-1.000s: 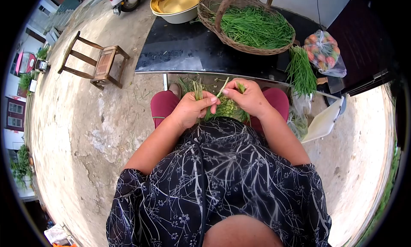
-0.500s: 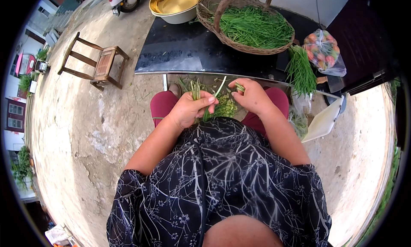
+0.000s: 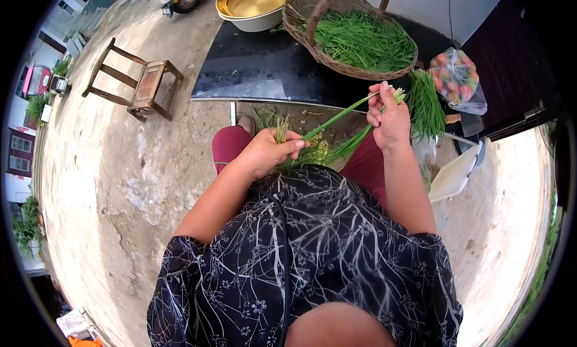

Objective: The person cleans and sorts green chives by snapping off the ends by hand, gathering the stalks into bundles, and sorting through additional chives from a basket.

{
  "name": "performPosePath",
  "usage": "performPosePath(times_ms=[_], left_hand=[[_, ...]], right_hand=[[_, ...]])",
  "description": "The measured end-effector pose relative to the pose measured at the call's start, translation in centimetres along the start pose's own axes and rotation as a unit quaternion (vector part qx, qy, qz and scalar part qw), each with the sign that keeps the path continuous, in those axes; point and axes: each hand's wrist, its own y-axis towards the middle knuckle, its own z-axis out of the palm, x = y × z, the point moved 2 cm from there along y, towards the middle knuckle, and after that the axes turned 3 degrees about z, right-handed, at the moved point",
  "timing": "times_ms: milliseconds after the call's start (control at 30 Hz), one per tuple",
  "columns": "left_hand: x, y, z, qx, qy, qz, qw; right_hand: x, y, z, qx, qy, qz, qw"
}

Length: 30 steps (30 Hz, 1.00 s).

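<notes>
My left hand [image 3: 268,153] is closed around a bunch of garlic chives, whose pale stem ends [image 3: 281,129] stick up above the fingers. Higher and to the right, my right hand [image 3: 392,126] grips more chives, their whitish ends showing past the fingertips. A single green chive strand [image 3: 338,117] stretches taut between the two hands. Long leaves [image 3: 350,146] hang down from my right hand toward my lap. Below the hands, yellowish-green trimmings [image 3: 318,147] lie on the ground between my knees.
On the black table [image 3: 252,70] stand a wicker basket [image 3: 327,60] heaped with chives and a gold-lined basin [image 3: 249,21]. Another chive bundle [image 3: 425,106] hangs over the table's right edge, beside a plastic bag [image 3: 454,76] of reddish round produce. A wooden chair [image 3: 148,85] stands left.
My right hand has moved up and right, away from my left, drawing out a strand between them. My left hand stays nearly in place.
</notes>
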Motion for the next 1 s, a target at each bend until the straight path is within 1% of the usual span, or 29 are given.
performPosePath(times_ms=[67, 167, 267, 333, 367, 400, 467, 500, 533, 600, 633, 667, 733, 767, 800, 867, 900, 933, 967, 1000], left_hand=[[0.3, 0.1, -0.4, -0.004, 0.008, -0.004, 1.000], [0.6, 0.2, -0.6, -0.002, -0.010, 0.002, 1.000], [0.9, 0.7, -1.0, -0.034, -0.017, -0.004, 0.999], [1.2, 1.0, -1.6, -0.093, -0.125, 0.008, 0.988], [1.1, 1.2, -2.0, -0.116, -0.172, 0.012, 0.978], [1.2, 1.5, -2.7, -0.122, -0.172, 0.014, 0.977], [2.4, 2.3, -4.5, -0.190, -0.268, 0.012, 0.945], [2.0, 1.8, -4.6, -0.172, -0.266, 0.039, 0.948], [1.8, 1.6, -4.2, -0.172, -0.264, 0.040, 0.948], [1.0, 1.2, -2.7, -0.129, -0.230, 0.083, 0.961], [1.0, 1.2, -2.5, -0.086, -0.237, 0.092, 0.963], [0.8, 1.1, -2.2, -0.083, -0.237, 0.092, 0.963], [0.2, 0.9, -1.5, -0.022, -0.197, 0.139, 0.970], [0.3, 0.9, -1.4, 0.001, -0.199, 0.135, 0.971], [0.3, 0.9, -1.2, 0.003, -0.198, 0.134, 0.971], [0.1, 0.7, -0.2, 0.044, -0.192, 0.132, 0.971], [0.3, 0.5, 0.3, 0.010, -0.173, 0.129, 0.976], [0.3, 0.6, 0.4, 0.013, -0.172, 0.127, 0.977], [0.5, 0.7, 0.5, 0.053, -0.139, 0.119, 0.982], [0.6, 0.8, 0.7, 0.092, -0.106, 0.111, 0.984]], right_hand=[[0.8, 0.5, -1.4, -0.032, 0.017, -0.035, 0.999], [1.1, 0.5, -2.0, -0.035, 0.023, -0.055, 0.998], [1.2, -0.3, -1.4, -0.042, 0.018, -0.074, 0.996], [1.2, -1.5, -0.2, -0.007, -0.009, -0.154, 0.988], [0.9, -2.2, 0.3, 0.032, -0.041, -0.193, 0.980], [0.7, -2.7, 0.8, 0.037, -0.039, -0.190, 0.980], [1.4, -4.0, 2.0, 0.065, -0.066, -0.309, 0.947], [2.2, -4.3, 2.3, 0.094, -0.068, -0.305, 0.945], [2.4, -3.8, 2.1, 0.094, -0.067, -0.305, 0.945], [2.8, -3.0, 2.1, 0.124, -0.168, -0.315, 0.926], [2.4, -3.0, 2.4, 0.137, -0.156, -0.251, 0.945], [1.7, -2.8, 2.7, 0.163, -0.143, -0.230, 0.949], [0.7, -3.2, 3.5, 0.190, -0.141, -0.092, 0.967], [0.0, -3.3, 3.8, 0.222, -0.142, -0.020, 0.964], [-0.8, -3.3, 4.1, 0.252, -0.141, 0.052, 0.956], [-2.6, -3.6, 5.3, 0.221, -0.285, -0.033, 0.932], [-3.3, -3.7, 5.8, 0.225, -0.285, -0.022, 0.931], [-3.9, -3.8, 6.2, 0.229, -0.286, -0.011, 0.930], [-4.4, -3.8, 6.7, 0.233, -0.258, 0.018, 0.938], [-4.7, -4.0, 6.8, 0.228, -0.261, 0.052, 0.936]])
